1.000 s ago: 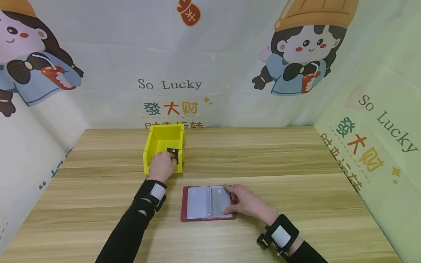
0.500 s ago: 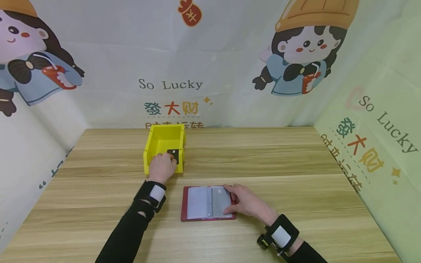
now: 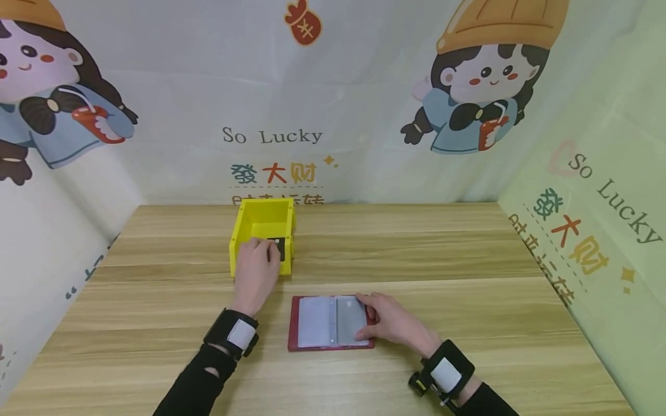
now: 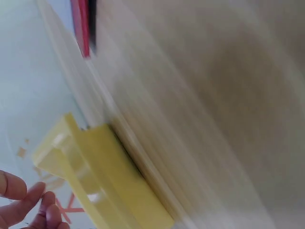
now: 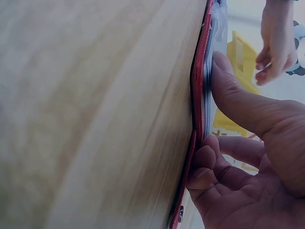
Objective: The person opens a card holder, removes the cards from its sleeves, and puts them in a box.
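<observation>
Card holder lies open, near on the surface; right hand pinches its right edge, best light and steady; left hand bunches fingertips over the far-left bin, its hold unclear.

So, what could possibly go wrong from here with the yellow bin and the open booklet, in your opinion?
Two possible risks. The left hand is close to the front of the yellow bin, so it might knock the bin and shift the dark flat item inside. Also, the right hand holds the open booklet by its right edge, so the pages there could bend if that grip slips.
</observation>
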Demonstrator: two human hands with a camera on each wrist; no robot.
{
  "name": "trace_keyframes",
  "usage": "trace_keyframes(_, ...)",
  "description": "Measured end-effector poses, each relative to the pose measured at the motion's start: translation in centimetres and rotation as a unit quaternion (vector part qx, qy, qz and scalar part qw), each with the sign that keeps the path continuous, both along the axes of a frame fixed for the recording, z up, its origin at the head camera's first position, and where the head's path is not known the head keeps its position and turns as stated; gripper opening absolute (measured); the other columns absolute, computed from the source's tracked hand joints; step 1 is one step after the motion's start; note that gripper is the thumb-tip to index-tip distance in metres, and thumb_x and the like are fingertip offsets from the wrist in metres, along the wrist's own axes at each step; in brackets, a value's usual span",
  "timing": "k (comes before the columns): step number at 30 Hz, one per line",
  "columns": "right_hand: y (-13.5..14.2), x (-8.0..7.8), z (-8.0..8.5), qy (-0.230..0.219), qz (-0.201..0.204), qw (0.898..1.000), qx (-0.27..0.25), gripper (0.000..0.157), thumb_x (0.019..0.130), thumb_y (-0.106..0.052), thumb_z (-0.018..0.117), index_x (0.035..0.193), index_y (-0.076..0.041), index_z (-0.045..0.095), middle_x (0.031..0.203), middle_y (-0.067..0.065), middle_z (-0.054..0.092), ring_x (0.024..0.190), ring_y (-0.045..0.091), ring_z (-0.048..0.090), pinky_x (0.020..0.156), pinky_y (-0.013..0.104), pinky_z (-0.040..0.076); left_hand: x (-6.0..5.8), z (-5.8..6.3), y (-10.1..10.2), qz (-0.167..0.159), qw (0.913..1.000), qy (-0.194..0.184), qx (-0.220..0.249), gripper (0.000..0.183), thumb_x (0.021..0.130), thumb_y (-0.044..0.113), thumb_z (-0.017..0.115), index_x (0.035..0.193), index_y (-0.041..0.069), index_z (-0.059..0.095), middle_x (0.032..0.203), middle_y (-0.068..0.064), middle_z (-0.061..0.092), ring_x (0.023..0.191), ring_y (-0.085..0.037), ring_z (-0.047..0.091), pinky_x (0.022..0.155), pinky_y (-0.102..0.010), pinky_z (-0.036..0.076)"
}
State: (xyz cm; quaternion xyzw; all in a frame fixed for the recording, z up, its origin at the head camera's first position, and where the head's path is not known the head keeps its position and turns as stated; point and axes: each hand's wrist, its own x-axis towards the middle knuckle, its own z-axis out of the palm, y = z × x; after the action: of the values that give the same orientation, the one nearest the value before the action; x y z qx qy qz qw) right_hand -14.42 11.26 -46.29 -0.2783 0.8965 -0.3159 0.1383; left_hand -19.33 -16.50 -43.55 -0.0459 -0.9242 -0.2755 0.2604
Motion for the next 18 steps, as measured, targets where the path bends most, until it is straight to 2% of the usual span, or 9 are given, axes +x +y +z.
trace_keyframes(4, 0.0, 0.0, 0.0, 0.002, 0.001, 1.000, -0.001, 0.070, 0.073, -0.024, 0.081, 0.129, 0.002, 0.049, 0.077, 0.003, 0.049, 0.070, 0.014, 0.044, 0.057, 0.026, 0.036, 1.7, 0.1, 1.0, -0.057, 0.9980, -0.007, 0.025, 0.015, 0.090, 0.007, 0.059, 0.098, -0.003, 0.065, 0.091, -0.014, 0.060, 0.085, -0.027, 0.048, 0.074, -0.042, 0.046)
trace_keyframes(8, 0.1, 0.0, 0.1, 0.009, 0.001, 1.000, 0.003, 0.069, 0.072, -0.025, 0.081, 0.128, 0.001, 0.051, 0.076, 0.002, 0.049, 0.070, 0.014, 0.044, 0.056, 0.026, 0.037, 3.4, -0.2, 2.2, -0.137, 0.9880, -0.065, 0.029, 0.013, 0.089, 0.008, 0.061, 0.099, 0.002, 0.064, 0.090, -0.007, 0.059, 0.083, -0.021, 0.050, 0.073, -0.036, 0.048)
trace_keyframes(11, 0.0, -0.1, 0.2, 0.010, 0.003, 1.000, 0.005, 0.067, 0.072, -0.025, 0.081, 0.127, 0.001, 0.051, 0.076, 0.002, 0.049, 0.069, 0.014, 0.044, 0.056, 0.026, 0.037, 4.5, -0.5, 3.0, -0.196, 0.9696, -0.145, 0.018, 0.017, 0.088, 0.013, 0.064, 0.103, 0.006, 0.063, 0.086, -0.001, 0.057, 0.077, -0.015, 0.049, 0.067, -0.031, 0.047)
trace_keyframes(14, 0.0, -0.1, 0.2, 0.008, 0.004, 1.000, 0.008, 0.065, 0.072, -0.026, 0.081, 0.124, 0.000, 0.052, 0.076, 0.002, 0.050, 0.069, 0.013, 0.045, 0.056, 0.027, 0.037, 5.4, -0.9, 3.6, -0.245, 0.9426, -0.226, 0.005, 0.031, 0.085, 0.021, 0.069, 0.112, 0.008, 0.060, 0.085, 0.001, 0.054, 0.071, -0.012, 0.048, 0.061, -0.028, 0.046)
trace_keyframes(16, 0.0, -0.2, 0.3, 0.005, 0.003, 1.000, 0.010, 0.062, 0.073, -0.026, 0.081, 0.122, -0.001, 0.053, 0.076, 0.002, 0.050, 0.069, 0.013, 0.045, 0.056, 0.027, 0.036, 5.7, -1.1, 3.7, -0.270, 0.9271, -0.260, -0.002, 0.043, 0.082, 0.025, 0.073, 0.118, 0.008, 0.057, 0.086, -0.001, 0.054, 0.071, -0.012, 0.048, 0.060, -0.028, 0.044)
trace_keyframes(18, 0.0, -0.3, 0.3, 0.001, 0.002, 1.000, 0.011, 0.059, 0.073, -0.027, 0.081, 0.120, -0.002, 0.054, 0.076, 0.002, 0.050, 0.069, 0.013, 0.045, 0.056, 0.027, 0.036, 5.8, -1.3, 3.7, -0.284, 0.9174, -0.278, -0.007, 0.054, 0.079, 0.027, 0.076, 0.123, 0.008, 0.053, 0.087, -0.001, 0.053, 0.074, -0.013, 0.048, 0.062, -0.029, 0.044)
